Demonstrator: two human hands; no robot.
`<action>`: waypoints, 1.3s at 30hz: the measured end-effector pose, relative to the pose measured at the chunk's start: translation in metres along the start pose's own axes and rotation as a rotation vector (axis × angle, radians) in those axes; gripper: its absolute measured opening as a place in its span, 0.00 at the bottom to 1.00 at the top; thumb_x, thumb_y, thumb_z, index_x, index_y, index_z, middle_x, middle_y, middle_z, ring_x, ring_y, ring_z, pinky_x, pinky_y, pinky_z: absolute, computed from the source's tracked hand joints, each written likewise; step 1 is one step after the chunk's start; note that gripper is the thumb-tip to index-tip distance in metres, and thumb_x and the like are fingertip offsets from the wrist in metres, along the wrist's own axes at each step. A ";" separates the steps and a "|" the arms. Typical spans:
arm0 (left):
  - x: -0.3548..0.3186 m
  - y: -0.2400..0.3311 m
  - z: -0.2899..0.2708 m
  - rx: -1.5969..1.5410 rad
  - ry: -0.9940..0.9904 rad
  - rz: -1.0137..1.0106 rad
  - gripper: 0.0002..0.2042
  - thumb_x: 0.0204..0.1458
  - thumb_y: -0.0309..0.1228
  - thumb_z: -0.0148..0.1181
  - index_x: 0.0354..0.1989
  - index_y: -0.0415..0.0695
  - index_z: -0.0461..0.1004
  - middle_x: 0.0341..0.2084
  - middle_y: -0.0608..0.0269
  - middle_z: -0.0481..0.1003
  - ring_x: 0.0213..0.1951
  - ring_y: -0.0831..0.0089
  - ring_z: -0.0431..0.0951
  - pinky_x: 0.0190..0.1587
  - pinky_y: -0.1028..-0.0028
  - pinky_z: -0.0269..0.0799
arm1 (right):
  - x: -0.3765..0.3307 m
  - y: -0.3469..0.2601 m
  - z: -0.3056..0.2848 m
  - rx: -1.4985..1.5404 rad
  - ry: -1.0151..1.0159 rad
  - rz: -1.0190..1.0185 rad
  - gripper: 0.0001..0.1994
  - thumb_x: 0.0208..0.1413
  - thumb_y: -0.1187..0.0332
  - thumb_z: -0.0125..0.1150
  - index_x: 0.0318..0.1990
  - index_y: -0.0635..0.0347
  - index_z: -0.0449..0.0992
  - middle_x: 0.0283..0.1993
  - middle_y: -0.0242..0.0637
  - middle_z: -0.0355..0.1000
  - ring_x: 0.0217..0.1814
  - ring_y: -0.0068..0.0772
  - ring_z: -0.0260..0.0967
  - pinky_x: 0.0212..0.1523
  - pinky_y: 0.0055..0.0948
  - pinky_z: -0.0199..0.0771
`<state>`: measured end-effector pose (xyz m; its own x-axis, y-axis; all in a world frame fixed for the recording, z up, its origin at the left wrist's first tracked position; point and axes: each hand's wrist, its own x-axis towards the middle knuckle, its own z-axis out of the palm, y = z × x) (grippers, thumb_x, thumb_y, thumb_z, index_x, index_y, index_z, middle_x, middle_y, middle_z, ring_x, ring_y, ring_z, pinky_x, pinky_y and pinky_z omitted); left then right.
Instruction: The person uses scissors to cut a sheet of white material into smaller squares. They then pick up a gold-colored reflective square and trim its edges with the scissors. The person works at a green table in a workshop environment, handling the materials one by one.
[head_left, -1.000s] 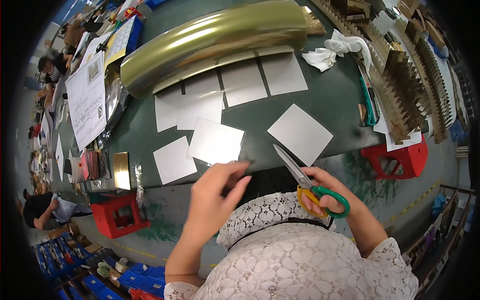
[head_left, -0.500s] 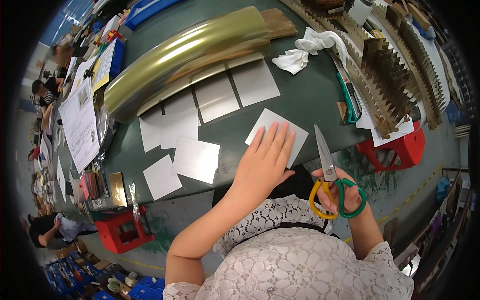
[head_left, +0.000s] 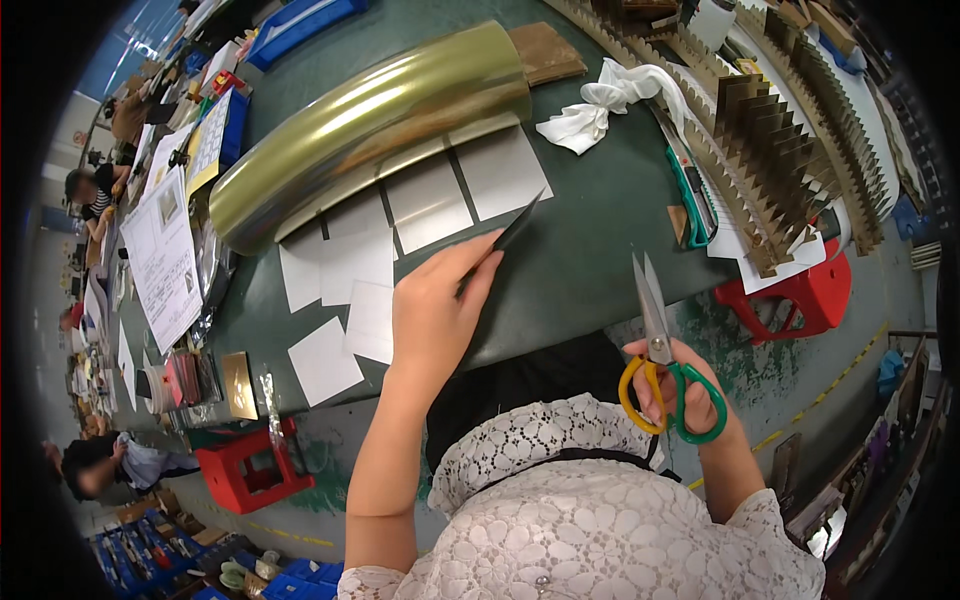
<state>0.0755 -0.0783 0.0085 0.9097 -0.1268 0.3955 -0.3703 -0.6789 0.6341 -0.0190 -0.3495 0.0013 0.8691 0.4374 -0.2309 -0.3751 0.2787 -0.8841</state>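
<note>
- The left hand (head_left: 432, 320) sat at the centre of the frame, its fingers (head_left: 470, 262) pinched on a thin square sheet of silvery card (head_left: 518, 226), which was lifted edge-on above the dark green tabletop (head_left: 590, 230).
- The right hand (head_left: 685, 395) was at lower right, off the tabletop edge, fingers curled through the yellow and green loops of a pair of steel scissors (head_left: 655, 340); the blades pointed up and stood nearly closed.
- More pale square sheets (head_left: 425, 205) lay flat on the tabletop at centre left, some overlapping, just below a large roll of shiny gold foil (head_left: 370, 125) running from left to upper centre.
- A crumpled white cloth (head_left: 600, 105) lay at upper centre, right of the roll.
- A teal-handled utility knife (head_left: 692, 195) lay beside rows of folded brown card pieces (head_left: 770, 150) at upper right.
- A red plastic basket (head_left: 790, 300) stood under the tabletop at right; another red basket (head_left: 250, 470) at lower left; I could not tell the contents of either.
- Blue bins (head_left: 150, 560) at the lower left corner held small blurred items.
</note>
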 end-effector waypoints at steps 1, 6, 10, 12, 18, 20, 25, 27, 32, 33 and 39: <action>-0.004 -0.001 -0.003 -0.085 0.030 -0.095 0.13 0.47 0.27 0.67 0.42 0.40 0.78 0.26 0.58 0.78 0.28 0.71 0.78 0.31 0.76 0.73 | -0.001 0.001 0.002 0.002 0.005 0.002 0.49 0.43 0.33 0.61 0.60 0.69 0.60 0.29 0.31 0.64 0.26 0.16 0.61 0.25 0.16 0.62; -0.032 0.015 -0.021 -0.837 0.202 -0.646 0.07 0.53 0.26 0.61 0.37 0.36 0.78 0.28 0.68 0.77 0.28 0.83 0.73 0.31 0.82 0.68 | -0.003 0.009 0.013 -0.183 0.026 0.064 0.44 0.43 0.39 0.67 0.59 0.66 0.63 0.35 0.29 0.64 0.33 0.17 0.60 0.34 0.17 0.62; -0.053 0.011 -0.027 -1.148 0.108 -0.857 0.07 0.55 0.28 0.59 0.38 0.39 0.77 0.32 0.66 0.78 0.32 0.84 0.75 0.35 0.81 0.69 | -0.003 0.013 0.020 -0.255 -0.002 0.119 0.44 0.40 0.42 0.71 0.59 0.64 0.63 0.39 0.29 0.64 0.40 0.19 0.60 0.43 0.20 0.61; -0.055 0.019 -0.030 -1.153 0.085 -0.846 0.07 0.55 0.27 0.59 0.38 0.38 0.77 0.33 0.66 0.78 0.33 0.84 0.75 0.37 0.80 0.70 | -0.003 0.017 0.020 -0.296 -0.034 0.113 0.43 0.41 0.46 0.72 0.60 0.64 0.63 0.40 0.29 0.63 0.42 0.21 0.60 0.46 0.22 0.60; -0.066 0.013 -0.029 -1.104 0.007 -0.798 0.06 0.55 0.26 0.59 0.38 0.38 0.78 0.33 0.66 0.78 0.35 0.83 0.75 0.40 0.80 0.70 | -0.001 0.009 0.026 -0.421 -0.097 0.054 0.36 0.42 0.59 0.74 0.59 0.58 0.66 0.42 0.33 0.62 0.43 0.26 0.62 0.46 0.26 0.64; -0.069 0.010 -0.028 -1.067 -0.031 -0.785 0.06 0.55 0.26 0.59 0.38 0.37 0.78 0.33 0.66 0.78 0.35 0.83 0.75 0.40 0.80 0.70 | 0.000 0.008 0.027 -0.434 -0.101 0.027 0.36 0.42 0.60 0.74 0.59 0.58 0.66 0.41 0.33 0.62 0.42 0.26 0.61 0.45 0.26 0.65; -0.066 0.017 -0.028 -1.080 -0.079 -0.704 0.08 0.56 0.27 0.59 0.39 0.35 0.78 0.34 0.66 0.78 0.35 0.83 0.74 0.40 0.81 0.70 | 0.003 0.006 0.029 -0.448 -0.112 0.021 0.35 0.42 0.61 0.74 0.59 0.58 0.66 0.40 0.32 0.61 0.40 0.26 0.61 0.43 0.26 0.65; -0.067 0.017 -0.028 -1.076 -0.090 -0.694 0.08 0.56 0.27 0.59 0.39 0.35 0.78 0.34 0.66 0.78 0.35 0.83 0.74 0.40 0.81 0.70 | 0.004 0.006 0.028 -0.470 -0.117 0.020 0.35 0.42 0.61 0.74 0.59 0.57 0.66 0.40 0.32 0.61 0.39 0.25 0.60 0.42 0.25 0.65; -0.067 0.018 -0.026 -1.054 -0.094 -0.698 0.08 0.56 0.27 0.59 0.39 0.35 0.78 0.33 0.66 0.78 0.35 0.83 0.74 0.39 0.81 0.70 | 0.005 0.005 0.028 -0.477 -0.101 0.037 0.35 0.41 0.63 0.75 0.59 0.56 0.66 0.39 0.32 0.62 0.38 0.25 0.60 0.42 0.25 0.64; -0.067 0.019 -0.026 -1.053 -0.100 -0.709 0.07 0.56 0.26 0.58 0.39 0.35 0.77 0.33 0.66 0.78 0.35 0.84 0.74 0.38 0.80 0.69 | 0.005 0.005 0.028 -0.478 -0.101 0.039 0.35 0.41 0.63 0.75 0.59 0.56 0.66 0.39 0.31 0.61 0.38 0.24 0.60 0.42 0.24 0.64; -0.064 0.024 -0.026 -1.072 -0.102 -0.746 0.06 0.56 0.25 0.57 0.37 0.35 0.77 0.33 0.67 0.77 0.34 0.85 0.73 0.37 0.80 0.67 | 0.005 0.004 0.026 -0.472 -0.100 0.056 0.35 0.41 0.64 0.75 0.59 0.56 0.66 0.39 0.31 0.61 0.38 0.24 0.60 0.42 0.24 0.64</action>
<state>0.0035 -0.0680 0.0160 0.9521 -0.0593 -0.2999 0.3038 0.2941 0.9062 -0.0250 -0.3241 0.0072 0.8081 0.5269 -0.2634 -0.2128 -0.1559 -0.9646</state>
